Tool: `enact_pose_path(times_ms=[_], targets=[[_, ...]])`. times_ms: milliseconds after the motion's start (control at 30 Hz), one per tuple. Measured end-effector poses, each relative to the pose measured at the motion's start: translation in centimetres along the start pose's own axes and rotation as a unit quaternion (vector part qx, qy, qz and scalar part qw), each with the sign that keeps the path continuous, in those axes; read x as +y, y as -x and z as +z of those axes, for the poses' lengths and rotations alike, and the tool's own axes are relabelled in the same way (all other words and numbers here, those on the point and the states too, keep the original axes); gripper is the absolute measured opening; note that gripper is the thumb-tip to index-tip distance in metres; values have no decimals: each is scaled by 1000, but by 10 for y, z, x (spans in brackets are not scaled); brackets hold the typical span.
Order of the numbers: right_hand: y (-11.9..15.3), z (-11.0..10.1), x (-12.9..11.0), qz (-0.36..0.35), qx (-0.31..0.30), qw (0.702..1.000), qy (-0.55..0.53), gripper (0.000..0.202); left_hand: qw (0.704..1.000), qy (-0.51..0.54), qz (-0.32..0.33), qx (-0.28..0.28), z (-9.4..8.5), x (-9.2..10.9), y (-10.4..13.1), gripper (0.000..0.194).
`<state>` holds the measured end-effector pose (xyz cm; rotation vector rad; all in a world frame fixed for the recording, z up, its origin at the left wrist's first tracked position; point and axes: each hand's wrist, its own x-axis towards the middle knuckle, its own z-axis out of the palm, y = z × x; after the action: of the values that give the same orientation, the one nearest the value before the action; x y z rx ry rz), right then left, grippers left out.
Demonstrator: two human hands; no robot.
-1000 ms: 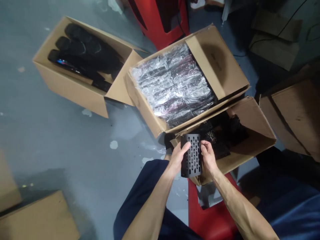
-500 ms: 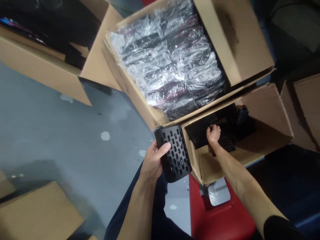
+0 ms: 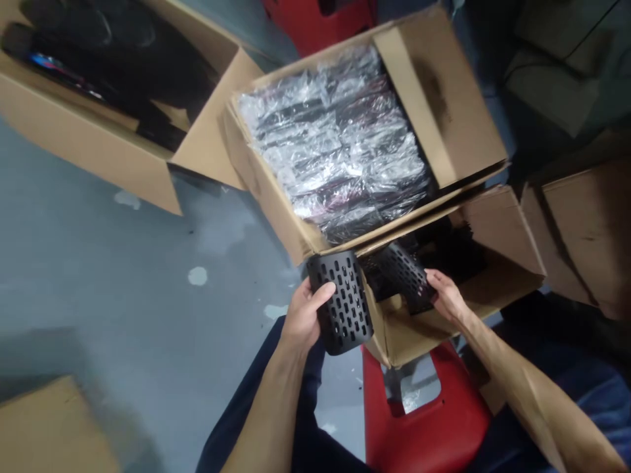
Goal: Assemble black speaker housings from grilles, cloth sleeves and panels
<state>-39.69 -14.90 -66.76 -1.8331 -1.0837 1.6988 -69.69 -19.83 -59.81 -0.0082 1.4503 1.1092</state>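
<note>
My left hand (image 3: 304,311) is closed on a black perforated cover (image 3: 347,303), thumb on its slotted face, beside the corner of the lower cardboard box (image 3: 513,279). Over that box, my right hand (image 3: 445,294) grips the right end of another black slotted piece (image 3: 405,272), which is tilted. More dark parts lie inside the box, too dim to tell apart. Just behind is a larger cardboard box (image 3: 276,203) filled with black items in clear plastic wrapping (image 3: 345,141).
An open carton (image 3: 93,154) with dark items stands at the upper left. A red stool (image 3: 424,433) is under the lower box, and another red object (image 3: 325,26) is at the top. More cardboard stands at the right (image 3: 586,230) and lower left (image 3: 54,430).
My right hand has come up and right out of the lower box's dark contents, now with a black slotted piece in it. My left hand keeps its hold. The view has shifted slightly.
</note>
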Motion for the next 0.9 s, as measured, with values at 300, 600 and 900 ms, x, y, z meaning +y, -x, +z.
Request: enact_pose_path(times_ms=[300,600,900], targets=[[115,31,-6,150,-50,884,-439,33,998,37,14,-42,24,-44,6,66],[119,64,-16,104,-8,969,-224,37,991,85,42,-97,23,-48,3,77],[-41,30,54,92,126,967,201,29,993,85,83,-28,0,-16,-5,61]])
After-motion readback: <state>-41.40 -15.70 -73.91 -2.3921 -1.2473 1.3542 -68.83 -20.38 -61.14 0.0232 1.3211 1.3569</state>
